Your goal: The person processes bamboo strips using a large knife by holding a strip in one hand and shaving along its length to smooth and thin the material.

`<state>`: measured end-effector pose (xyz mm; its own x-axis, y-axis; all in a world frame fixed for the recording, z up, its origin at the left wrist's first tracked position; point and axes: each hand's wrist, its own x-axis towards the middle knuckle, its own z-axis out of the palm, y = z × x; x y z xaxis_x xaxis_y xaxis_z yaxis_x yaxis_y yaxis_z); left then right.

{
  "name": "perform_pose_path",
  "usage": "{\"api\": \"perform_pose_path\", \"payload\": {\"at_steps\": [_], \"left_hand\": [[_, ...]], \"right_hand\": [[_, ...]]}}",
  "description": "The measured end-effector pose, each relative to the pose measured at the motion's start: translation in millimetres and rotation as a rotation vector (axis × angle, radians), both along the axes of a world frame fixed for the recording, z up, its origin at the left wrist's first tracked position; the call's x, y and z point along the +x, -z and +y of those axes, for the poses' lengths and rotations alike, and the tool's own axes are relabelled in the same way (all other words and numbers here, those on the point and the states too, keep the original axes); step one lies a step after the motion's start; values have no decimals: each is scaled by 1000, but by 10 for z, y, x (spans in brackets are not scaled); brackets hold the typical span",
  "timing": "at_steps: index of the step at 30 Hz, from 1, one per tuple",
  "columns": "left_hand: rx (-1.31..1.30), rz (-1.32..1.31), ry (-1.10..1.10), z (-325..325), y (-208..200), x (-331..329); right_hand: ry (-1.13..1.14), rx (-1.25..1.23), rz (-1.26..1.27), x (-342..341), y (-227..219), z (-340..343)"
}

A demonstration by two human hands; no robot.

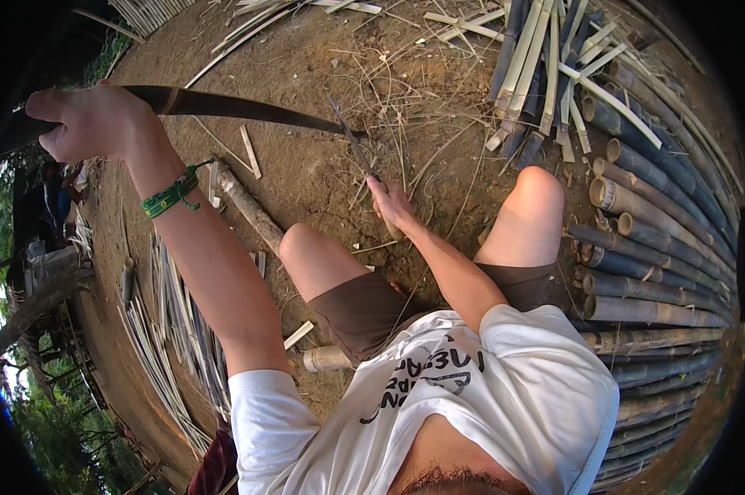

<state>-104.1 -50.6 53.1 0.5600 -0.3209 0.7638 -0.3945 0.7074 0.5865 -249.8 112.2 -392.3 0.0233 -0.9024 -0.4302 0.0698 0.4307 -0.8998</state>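
My left hand (pixel 92 122), raised at the upper left, is wrapped round a long dark bamboo strip (pixel 232 105). The strip curves away to the right and its far end comes down near the ground. In front of my knees, my right hand (pixel 393 206) grips a knife (pixel 357 150) by its handle, with the narrow blade angled up and to the left. Blade and strip cross in the picture near the strip's far end; I cannot tell whether they touch. A thin wooden pole (pixel 249 205) lies by my left knee.
Stacked bamboo poles (pixel 636 309) lie along the right side. Split bamboo pieces (pixel 531 70) are heaped at the far right, and thin strips (pixel 168 330) lie at the left. Shavings (pixel 405 99) litter the dirt ahead. A short bamboo piece (pixel 326 358) rests beside my left thigh.
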Motion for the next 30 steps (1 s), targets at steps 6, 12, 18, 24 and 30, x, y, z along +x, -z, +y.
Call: {"api": "perform_pose_path", "payload": {"at_steps": [6, 12, 18, 24, 30], "left_hand": [[-58, -27, -88, -301, -70, -52], [-14, 11, -122, -208, -24, 88], [-47, 25, -100, -341, -54, -100], [-25, 192, 358, -225, -219, 83], [155, 269, 427, -346, -246, 419]], "right_hand": [[140, 375, -40, -362, 459, -310], [-12, 20, 37, -71, 83, -195], [42, 430, -15, -599, 451, -482], [187, 274, -21, -159, 7, -206], [136, -37, -67, 309, -775, 1]]}}
